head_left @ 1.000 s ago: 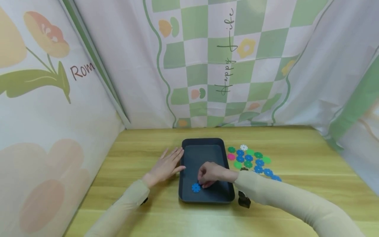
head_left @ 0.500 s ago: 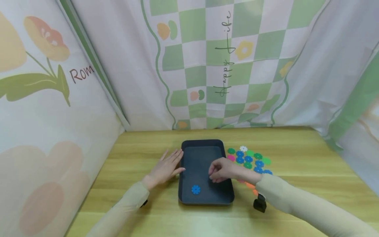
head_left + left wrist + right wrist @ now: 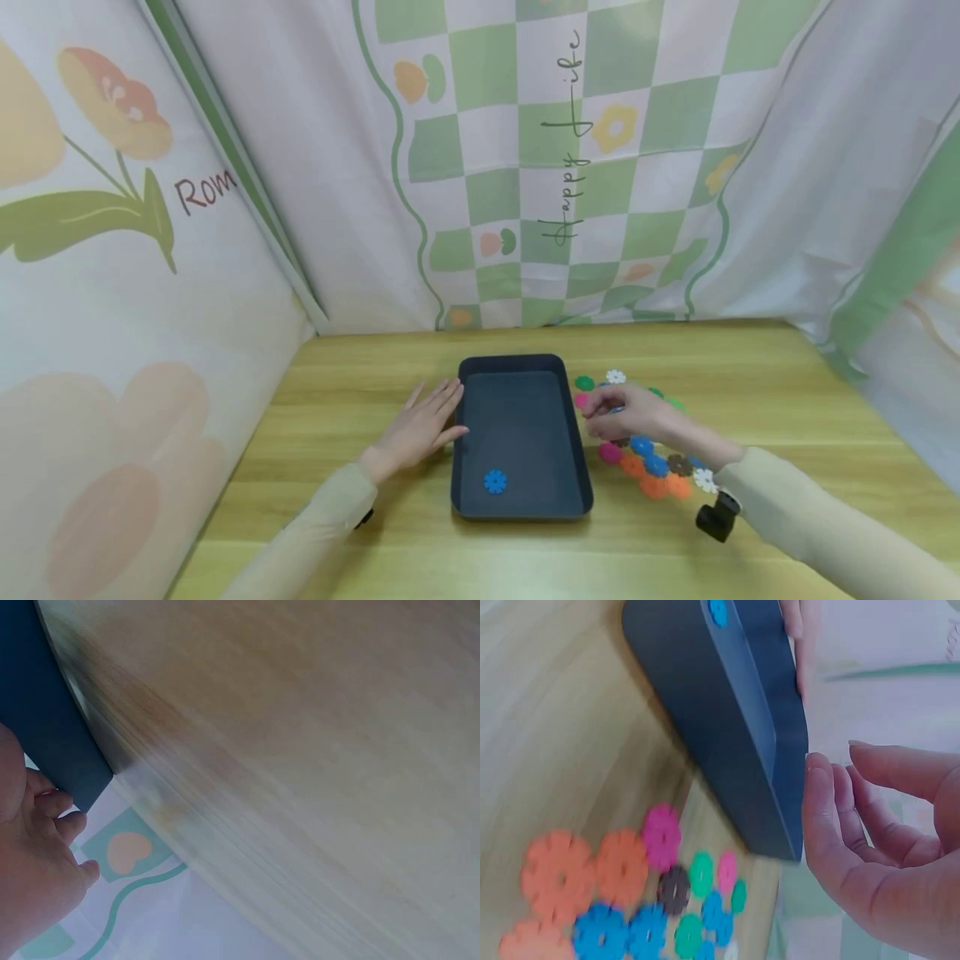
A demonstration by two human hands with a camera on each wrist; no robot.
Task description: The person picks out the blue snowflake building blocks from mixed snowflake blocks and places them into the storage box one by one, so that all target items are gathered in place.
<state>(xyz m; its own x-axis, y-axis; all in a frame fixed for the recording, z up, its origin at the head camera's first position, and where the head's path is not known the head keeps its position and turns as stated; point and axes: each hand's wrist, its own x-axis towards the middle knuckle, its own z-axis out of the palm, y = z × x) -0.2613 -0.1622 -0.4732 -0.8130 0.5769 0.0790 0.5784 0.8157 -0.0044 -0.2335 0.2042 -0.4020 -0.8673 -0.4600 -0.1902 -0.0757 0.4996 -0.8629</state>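
Note:
A dark rectangular baking tray (image 3: 517,425) lies on the table with one blue notched plastic disc (image 3: 495,482) inside, near its front left corner. My left hand (image 3: 416,429) has its fingers extended against the tray's left wall. To the right of the tray, my right hand (image 3: 637,412) hovers over loose notched discs and covers some of them. In the right wrist view its fingers (image 3: 821,802) are bent loosely, apart from the thumb, with nothing between them. Nearby discs include a pink one (image 3: 610,452), an orange one (image 3: 654,486) and a white one (image 3: 705,480).
The wooden table (image 3: 375,550) runs back to a checkered curtain (image 3: 555,192). A flower-printed cloth (image 3: 112,333) hangs on the left. A black wrist camera (image 3: 717,517) is strapped under the right forearm.
My right hand has left the blue disc in the tray and moved right, over the tray's wall, to the loose discs. The left hand has stayed at the tray's side.

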